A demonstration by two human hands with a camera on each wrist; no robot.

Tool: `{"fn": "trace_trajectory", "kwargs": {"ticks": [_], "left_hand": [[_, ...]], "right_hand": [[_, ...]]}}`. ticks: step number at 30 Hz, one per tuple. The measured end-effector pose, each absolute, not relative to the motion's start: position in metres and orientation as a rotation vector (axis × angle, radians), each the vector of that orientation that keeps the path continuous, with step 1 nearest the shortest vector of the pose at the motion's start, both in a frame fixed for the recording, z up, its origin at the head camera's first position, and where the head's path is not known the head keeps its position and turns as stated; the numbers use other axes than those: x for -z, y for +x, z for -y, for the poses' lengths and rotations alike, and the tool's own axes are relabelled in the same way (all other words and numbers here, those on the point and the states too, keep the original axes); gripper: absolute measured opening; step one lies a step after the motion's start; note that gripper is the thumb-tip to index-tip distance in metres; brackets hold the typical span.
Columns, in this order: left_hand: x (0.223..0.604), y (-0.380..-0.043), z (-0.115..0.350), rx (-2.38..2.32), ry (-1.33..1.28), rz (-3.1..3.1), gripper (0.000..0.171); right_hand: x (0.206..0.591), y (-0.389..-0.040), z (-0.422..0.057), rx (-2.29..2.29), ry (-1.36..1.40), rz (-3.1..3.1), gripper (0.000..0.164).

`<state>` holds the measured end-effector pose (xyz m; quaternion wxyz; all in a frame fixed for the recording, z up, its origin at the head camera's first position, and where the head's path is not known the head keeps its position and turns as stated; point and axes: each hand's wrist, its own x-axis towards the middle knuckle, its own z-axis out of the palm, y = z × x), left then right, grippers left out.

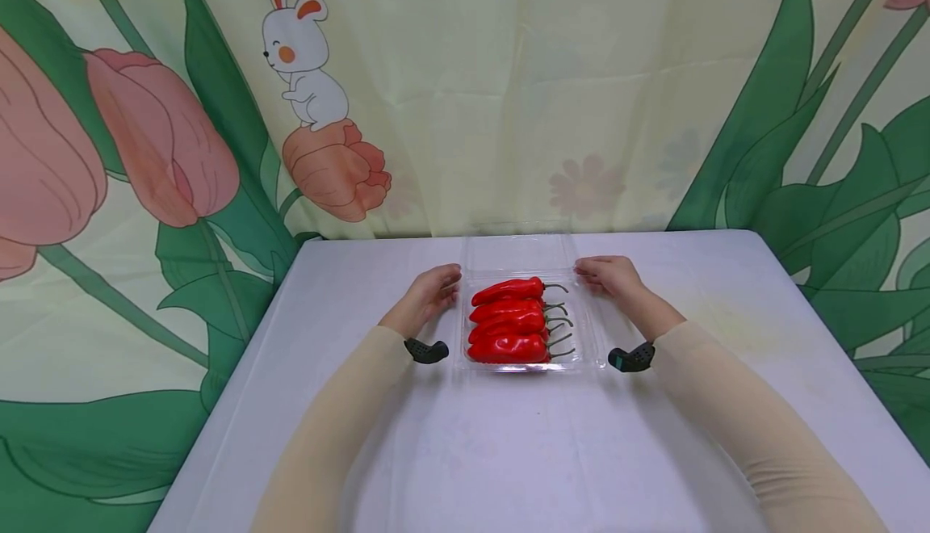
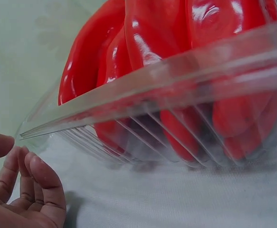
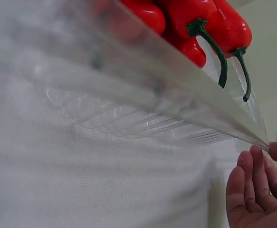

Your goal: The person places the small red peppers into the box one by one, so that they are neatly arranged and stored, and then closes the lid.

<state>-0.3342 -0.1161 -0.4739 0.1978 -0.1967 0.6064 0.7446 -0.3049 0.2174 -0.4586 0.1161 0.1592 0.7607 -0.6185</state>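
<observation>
A clear plastic clamshell container sits on the table with its lid folded open at the back. Several shiny red peppers lie side by side in it, their green stems pointing right. At the back left corner my left hand pinches the rim between thumb and fingertips. My right hand pinches the rim at the back right corner, where the edge runs between thumb and fingers. The other fingers of both hands are loosely bent beneath the rim.
A white cloth covers the table. Behind it hangs a curtain printed with tulips, leaves and a rabbit. A black wrist device is on the left wrist, and a similar one on the right.
</observation>
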Motion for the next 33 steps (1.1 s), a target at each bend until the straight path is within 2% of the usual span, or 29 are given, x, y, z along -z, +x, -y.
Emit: {"fn": "trace_trajectory", "kwargs": {"ticks": [12, 27, 33], "left_hand": [[0.4747, -0.3361, 0.1117, -2.064, -0.523, -1.748, 0.042], [0.4675, -0.3364, 0.1130, -2.051, -0.554, -1.781, 0.025], [0.4678, -0.3352, 0.1134, -2.079, -0.509, -1.805, 0.024]], "right_hand": [[0.4615, -0.3039, -0.2156, 1.864, 0.396, -2.276, 0.051], [0.4600, -0.3029, -0.2150, 1.835, 0.325, -2.367, 0.048], [0.4586, -0.3010, -0.2134, 1.873, 0.285, -2.412, 0.046]]}}
